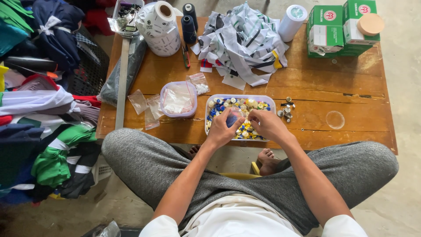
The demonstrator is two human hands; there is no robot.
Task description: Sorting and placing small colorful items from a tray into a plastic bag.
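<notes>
A clear plastic tub (271, 100) full of coloured buttons, mostly blue, yellow and white, sits at the near edge of a low wooden table (307, 83). My left hand (224, 127) hovers over the tub and pinches a small clear bag holding blue buttons (234, 116). My right hand (266, 124) is beside it over the tub, fingers curled and touching the bag's edge. A small heap of loose silver buttons (286, 109) lies just right of the tub.
Left of the tub stand a smaller lidded container (177, 99) and empty clear bags (145, 105). Farther back lie fabric strips (243, 39), label rolls (158, 26), dark thread cones (188, 26), a metal ruler (122, 79) and green boxes (340, 28). Folded garments (44, 131) pile at left.
</notes>
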